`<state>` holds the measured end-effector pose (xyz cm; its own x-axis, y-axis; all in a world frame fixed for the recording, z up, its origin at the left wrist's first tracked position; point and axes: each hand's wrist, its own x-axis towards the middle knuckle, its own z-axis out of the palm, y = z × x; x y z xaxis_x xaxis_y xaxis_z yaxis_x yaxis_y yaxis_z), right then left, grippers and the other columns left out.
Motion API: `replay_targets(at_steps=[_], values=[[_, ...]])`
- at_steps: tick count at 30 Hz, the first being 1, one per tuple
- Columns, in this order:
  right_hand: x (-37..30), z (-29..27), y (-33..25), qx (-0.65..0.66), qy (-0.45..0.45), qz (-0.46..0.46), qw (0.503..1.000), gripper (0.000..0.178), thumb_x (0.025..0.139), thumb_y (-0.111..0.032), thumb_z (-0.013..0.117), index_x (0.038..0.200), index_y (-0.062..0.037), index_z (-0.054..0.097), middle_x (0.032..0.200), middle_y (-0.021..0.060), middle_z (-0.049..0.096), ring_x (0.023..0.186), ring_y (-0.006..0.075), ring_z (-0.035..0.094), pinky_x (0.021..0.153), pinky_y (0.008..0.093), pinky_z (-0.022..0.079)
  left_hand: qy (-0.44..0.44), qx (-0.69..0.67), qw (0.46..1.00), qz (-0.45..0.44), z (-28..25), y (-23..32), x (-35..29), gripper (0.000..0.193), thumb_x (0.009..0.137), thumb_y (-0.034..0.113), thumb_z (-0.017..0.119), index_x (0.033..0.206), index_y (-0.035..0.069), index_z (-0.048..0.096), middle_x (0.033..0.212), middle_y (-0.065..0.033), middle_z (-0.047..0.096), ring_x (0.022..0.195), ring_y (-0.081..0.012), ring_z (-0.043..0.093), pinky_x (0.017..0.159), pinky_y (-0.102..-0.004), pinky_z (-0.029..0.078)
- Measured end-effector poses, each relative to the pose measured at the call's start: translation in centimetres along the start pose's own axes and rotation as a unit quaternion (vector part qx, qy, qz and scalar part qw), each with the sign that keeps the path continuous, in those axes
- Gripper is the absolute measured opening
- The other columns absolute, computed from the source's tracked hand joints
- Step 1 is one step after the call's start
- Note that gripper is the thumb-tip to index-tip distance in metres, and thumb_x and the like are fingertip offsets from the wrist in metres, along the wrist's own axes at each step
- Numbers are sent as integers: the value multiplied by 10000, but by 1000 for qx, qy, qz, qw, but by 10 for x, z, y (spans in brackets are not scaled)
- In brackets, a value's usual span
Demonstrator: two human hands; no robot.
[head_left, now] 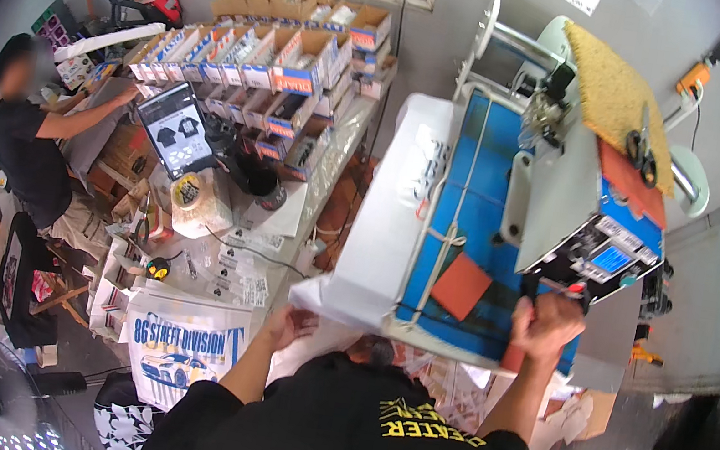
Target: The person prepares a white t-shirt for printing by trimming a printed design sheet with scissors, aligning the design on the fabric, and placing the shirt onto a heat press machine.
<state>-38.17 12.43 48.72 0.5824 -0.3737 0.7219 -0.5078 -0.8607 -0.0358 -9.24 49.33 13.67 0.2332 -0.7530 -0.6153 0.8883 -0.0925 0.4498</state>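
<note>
Near the front of the heat press, my right hand is closed in a fist around a dark press handle. My left hand is at the near left corner of a white sheet with dark lettering, its fingers curled at the lifted, blurred edge and partly hidden. The sheet lies along the left side of the blue press bed. A pale cord is tied across the bed, and a square orange-red pad rests on it.
Left stands a table with stacked open cardboard boxes, a tablet and a plastic tub. A printed white shirt hangs at its near edge. Scissors lie atop the press. Another person works far left, near a fan.
</note>
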Motion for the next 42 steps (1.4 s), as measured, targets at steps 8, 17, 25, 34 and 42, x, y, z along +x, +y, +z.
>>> replay_targets(at_steps=[8,17,25,34,42], values=[[-50,-42,101,-94,4,193,977,333,913,-323,603,810,-20,699,835,152,681,838,352,615,801,447,448,24,170,982,83,53,61,4,403,947,429,611,1163,88,628,997,-32,679,883,-146,633,775,-331,512],[-70,-95,154,-274,-74,350,893,456,875,-357,655,1132,19,626,1149,170,638,1124,387,540,1018,474,386,87,177,975,99,75,45,-17,277,909,285,705,1056,57,649,856,-4,674,693,-103,613,580,-263,480],[-182,-20,-1,110,-73,362,923,301,876,-209,687,1086,3,647,1032,147,676,977,261,636,914,407,479,137,253,935,207,46,84,-72,217,898,262,715,977,68,660,827,12,667,731,-81,603,690,-247,474],[-219,16,65,684,-112,600,400,479,976,-377,577,1299,-24,548,1263,120,622,1120,262,608,988,431,491,-53,104,914,390,212,111,-120,409,948,290,630,1204,-28,589,1184,-89,654,1095,-211,620,1020,-358,449],[67,-68,1,736,-40,139,662,464,927,-324,656,1221,27,581,1159,153,652,1021,253,638,856,386,526,-363,-195,778,475,225,-38,-237,177,940,213,607,1041,68,627,1093,-91,674,1065,-277,635,981,-470,472]])
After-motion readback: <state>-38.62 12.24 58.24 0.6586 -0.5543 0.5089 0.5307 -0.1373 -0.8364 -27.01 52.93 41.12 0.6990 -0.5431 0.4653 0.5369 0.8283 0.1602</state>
